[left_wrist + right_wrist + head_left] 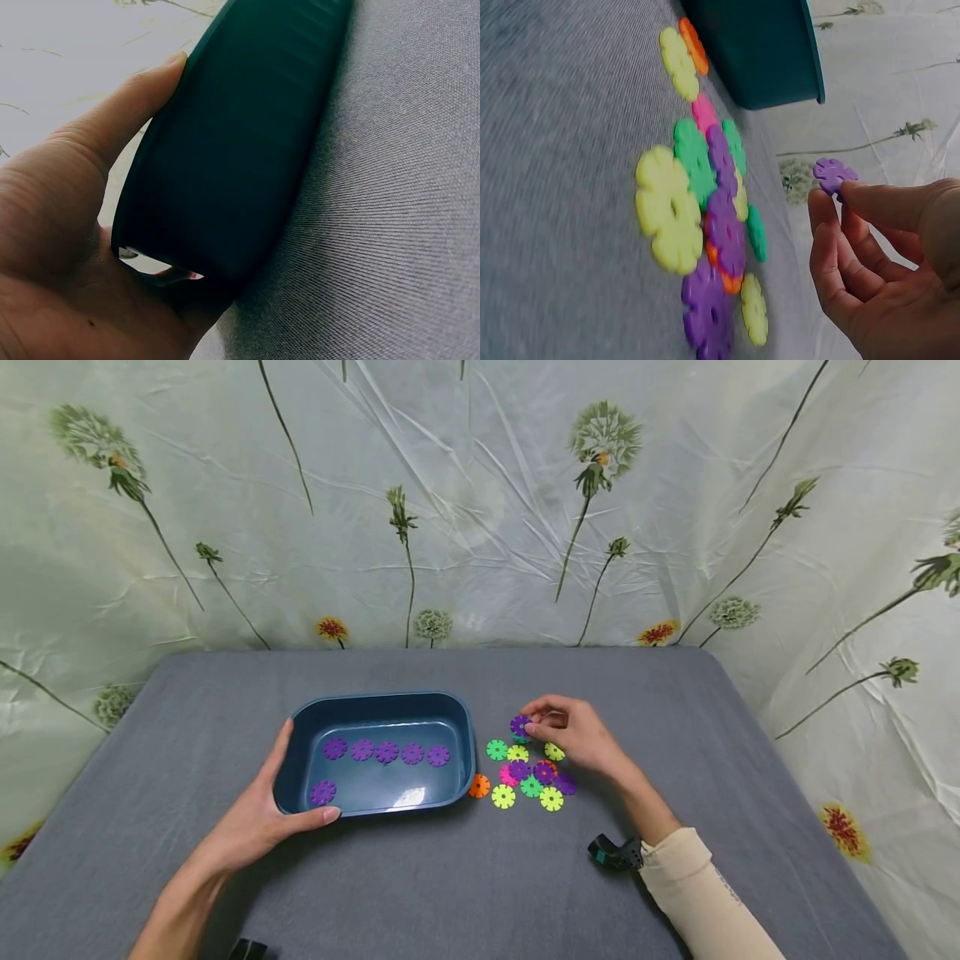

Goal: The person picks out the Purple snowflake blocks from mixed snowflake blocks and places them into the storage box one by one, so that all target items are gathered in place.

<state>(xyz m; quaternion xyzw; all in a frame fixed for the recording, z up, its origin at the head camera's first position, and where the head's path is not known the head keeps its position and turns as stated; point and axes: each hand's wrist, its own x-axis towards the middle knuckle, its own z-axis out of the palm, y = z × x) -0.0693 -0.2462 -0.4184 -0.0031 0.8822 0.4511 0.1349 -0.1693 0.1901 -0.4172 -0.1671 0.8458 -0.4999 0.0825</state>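
Note:
My left hand grips the near left corner of a dark blue plastic tray, the thumb along its front and the fingers at its left side. In the left wrist view the thumb lies up against the tray wall. Inside the tray are several purple notched discs, most in a row and one nearer the front left. Between thumb and fingertips my right hand pinches a purple snowflake disc, raised over a loose pile. That pile holds yellow, green, purple, pink and orange discs.
The pile lies just right of the tray on a grey cloth-covered table; an orange disc is right beside the tray wall. A flower-printed curtain hangs behind the table. A black wrist device sits at my right cuff.

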